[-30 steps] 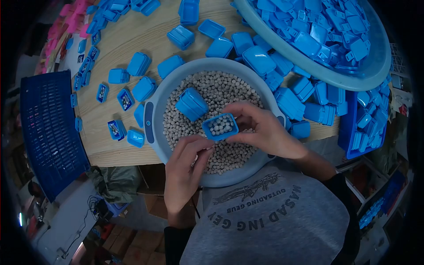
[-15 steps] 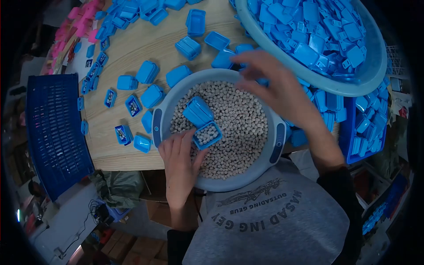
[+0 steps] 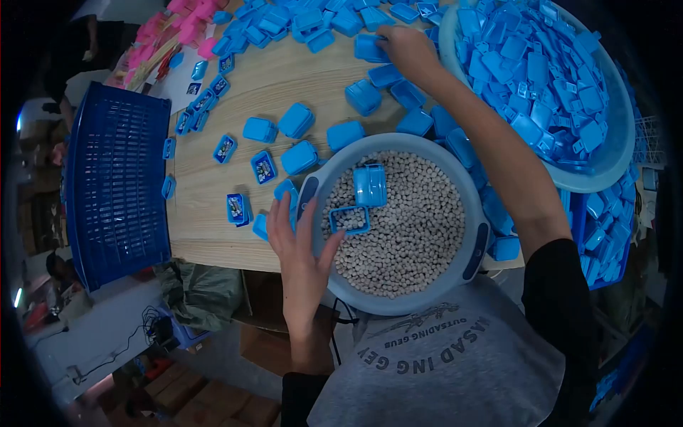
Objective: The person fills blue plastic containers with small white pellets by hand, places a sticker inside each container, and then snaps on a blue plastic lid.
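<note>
My right hand (image 3: pixel 411 51) reaches over the back of the table, its fingers pinched on the end of a blue plastic box (image 3: pixel 368 48). At the left rim of a round grey-blue basin (image 3: pixel 400 304), my left hand (image 3: pixel 302 260) has its fingers spread, the thumb close to a small open blue box (image 3: pixel 349 220). Small pale pellets partly fill that box, which rests on the mass of pale pellets (image 3: pixel 413 235) in the basin. Right behind it, also on the pellets, lies a stack of blue boxes (image 3: pixel 370 186).
Blue boxes (image 3: pixel 297 119) are scattered across the wooden table (image 3: pixel 213 206). A big pale-blue tub (image 3: pixel 455 57) of blue lids stands at the back right. On the left is a dark blue crate (image 3: pixel 121 185); pink pieces (image 3: pixel 153 32) lie behind. Another person (image 3: pixel 78 57) is at far left.
My right hand has stretched away from above the basin to a blue box at the back. My left hand has come off the small filled box, fingers spreading. The view has shifted.
</note>
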The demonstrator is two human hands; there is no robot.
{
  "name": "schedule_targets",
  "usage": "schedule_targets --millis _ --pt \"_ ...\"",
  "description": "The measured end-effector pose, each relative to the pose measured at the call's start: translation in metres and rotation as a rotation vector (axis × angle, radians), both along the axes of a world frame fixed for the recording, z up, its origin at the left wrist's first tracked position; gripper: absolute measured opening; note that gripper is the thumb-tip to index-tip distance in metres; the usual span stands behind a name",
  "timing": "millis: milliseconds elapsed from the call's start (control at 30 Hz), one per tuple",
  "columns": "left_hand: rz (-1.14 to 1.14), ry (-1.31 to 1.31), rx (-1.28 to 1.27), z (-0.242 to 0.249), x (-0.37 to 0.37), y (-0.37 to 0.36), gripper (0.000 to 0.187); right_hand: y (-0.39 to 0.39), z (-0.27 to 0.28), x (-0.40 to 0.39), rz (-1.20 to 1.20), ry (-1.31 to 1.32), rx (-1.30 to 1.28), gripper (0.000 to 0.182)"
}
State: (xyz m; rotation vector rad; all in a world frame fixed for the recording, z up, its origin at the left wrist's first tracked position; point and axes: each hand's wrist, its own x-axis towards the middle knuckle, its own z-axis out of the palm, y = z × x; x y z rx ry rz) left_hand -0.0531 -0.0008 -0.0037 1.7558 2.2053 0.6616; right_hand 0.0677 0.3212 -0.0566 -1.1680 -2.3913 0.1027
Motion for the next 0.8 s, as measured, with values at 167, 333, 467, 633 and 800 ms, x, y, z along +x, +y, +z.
schedule_targets --millis 167,333,467,633,800 --pt "0.000 -0.709 0.212 0.009 0.010 0.044 0.080 -0.099 0.055 0.014 0.294 0.650 -0.638 0.014" --pt "-0.125 -0.925 0.170 0.022 0.029 0.071 0.074 -0.154 0.068 0.042 0.336 0.814 -0.848 0.011" --pt "-0.093 -1.021 0.157 0.031 0.031 0.091 0.065 -0.159 0.063 0.072 0.122 1.285 -0.768 0.012" --pt "0.151 -0.373 -0.001 0.009 -0.003 0.114 0.061 -0.189 0.040 0.101 0.355 0.223 -0.013 0.014" --pt "0.146 -0.275 0.183 -0.019 -0.046 0.095 0.051 -0.230 0.006 0.094 0.523 -0.194 0.009 0.013"
